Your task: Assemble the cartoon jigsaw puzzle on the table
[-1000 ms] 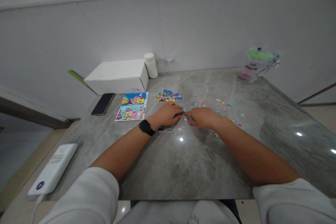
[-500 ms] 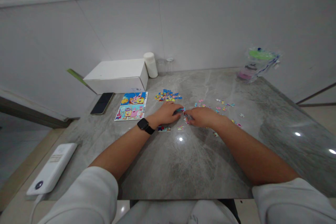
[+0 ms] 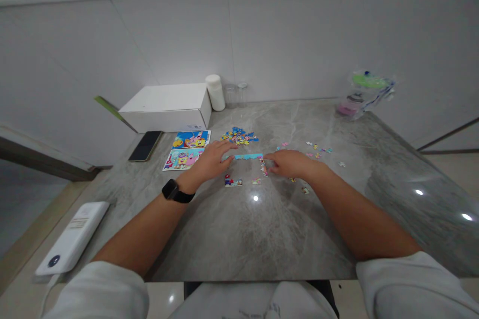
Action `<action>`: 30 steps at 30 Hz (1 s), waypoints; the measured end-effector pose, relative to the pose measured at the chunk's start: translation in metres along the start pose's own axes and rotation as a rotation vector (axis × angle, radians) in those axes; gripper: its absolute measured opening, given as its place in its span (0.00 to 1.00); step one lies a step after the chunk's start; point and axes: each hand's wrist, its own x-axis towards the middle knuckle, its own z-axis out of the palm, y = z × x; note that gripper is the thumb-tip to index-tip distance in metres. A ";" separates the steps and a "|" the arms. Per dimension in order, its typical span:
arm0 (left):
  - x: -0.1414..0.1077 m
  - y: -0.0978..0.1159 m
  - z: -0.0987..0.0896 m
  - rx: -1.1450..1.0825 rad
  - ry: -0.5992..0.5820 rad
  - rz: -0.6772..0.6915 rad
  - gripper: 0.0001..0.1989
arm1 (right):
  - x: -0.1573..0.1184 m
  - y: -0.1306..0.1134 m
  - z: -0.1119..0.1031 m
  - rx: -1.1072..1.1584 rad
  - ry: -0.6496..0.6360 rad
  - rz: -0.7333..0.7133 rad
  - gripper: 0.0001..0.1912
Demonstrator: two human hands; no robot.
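A row of joined light-blue jigsaw pieces (image 3: 248,156) lies flat on the table, and a short column of joined pieces (image 3: 264,167) runs down from its right end. My left hand (image 3: 214,160) is at the row's left end, thumb and fingers spread, nothing visible between them. At the upper right corner my right hand (image 3: 290,163) rests with index finger and thumb apart, the fingertips beside or touching the column; its other fingers are partly hidden. Nearer me lie a joined dark-and-red puzzle section (image 3: 233,181) and a small pale piece (image 3: 256,181).
A heap of loose pieces (image 3: 239,135) sits behind the row, and scattered pieces (image 3: 317,149) lie to the right. On the left are a printed picture sheet (image 3: 183,159), a phone (image 3: 145,146), a white box (image 3: 164,104) and a power bank (image 3: 73,239). A plastic bag (image 3: 364,94) stands far right.
My left hand has moved left from the puzzle corner to the row's left end, and its fingers have spread, uncovering the blue row. My right hand has stayed almost in place.
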 end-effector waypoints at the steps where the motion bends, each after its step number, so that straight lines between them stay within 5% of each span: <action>1: -0.008 -0.001 -0.003 0.013 0.009 -0.015 0.18 | -0.003 0.002 -0.004 0.006 0.024 0.024 0.27; 8: -0.049 -0.019 0.004 -0.013 0.089 -0.133 0.16 | -0.035 0.044 -0.044 0.140 0.477 0.194 0.21; 13: -0.057 -0.035 0.014 -0.028 0.053 -0.089 0.17 | -0.056 0.089 -0.030 0.237 0.774 0.451 0.17; 21: -0.055 -0.040 0.016 -0.033 0.037 -0.075 0.20 | -0.091 0.159 0.047 0.414 0.867 0.853 0.14; 30: -0.051 -0.040 0.016 -0.023 0.027 -0.113 0.20 | -0.122 0.192 0.067 0.363 0.582 0.808 0.08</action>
